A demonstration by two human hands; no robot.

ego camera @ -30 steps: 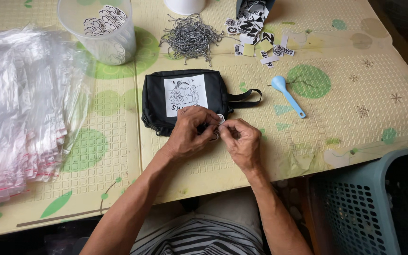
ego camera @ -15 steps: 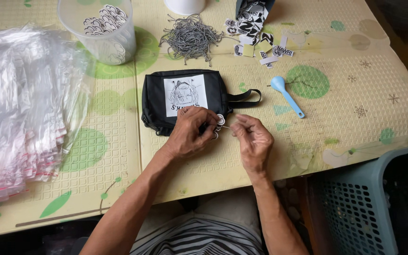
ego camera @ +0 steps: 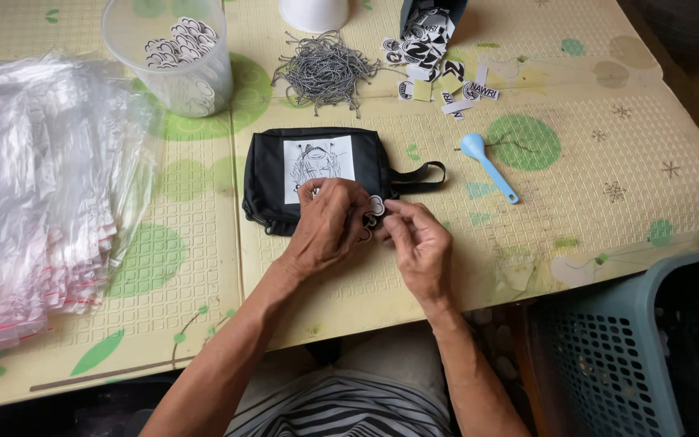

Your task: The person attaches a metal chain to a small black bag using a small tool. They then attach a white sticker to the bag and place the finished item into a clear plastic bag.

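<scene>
- A stack of clear bags point(ego camera: 34, 202) with red zip strips covers the left end of the table point(ego camera: 576, 243), whose yellow mat carries green dots and leaf shapes.
- A clear tub point(ego camera: 173, 57) stands at the far edge just right of the bags, holding round black-and-white tags.
- A heap of grey cords point(ego camera: 323, 71) lies right of the tub, with a white cup point(ego camera: 314, 12) behind it at the top edge.
- A black pouch point(ego camera: 273, 174) with a white printed patch lies flat near the middle of the table, its strap loop pointing right.
- The left hand point(ego camera: 329, 226) rests on the pouch's near right corner, fingers curled shut around small tags; how many it grips cannot be told.
- A small round tag point(ego camera: 376, 205) shows between the two hands, just over the pouch's right edge, pinched by the fingertips.
- The right hand point(ego camera: 418, 247) meets the left at that tag, thumb and forefinger closed on it, other fingers loosely bent.
- Loose stickers point(ego camera: 438, 77) spill from a dark tipped container point(ego camera: 426, 10) at the far edge, right of the cords.
- A blue spoon point(ego camera: 487, 166) lies right of the strap, apart from both hands.
- A grey-green basket point(ego camera: 633, 348) stands beside the table's near right corner.
</scene>
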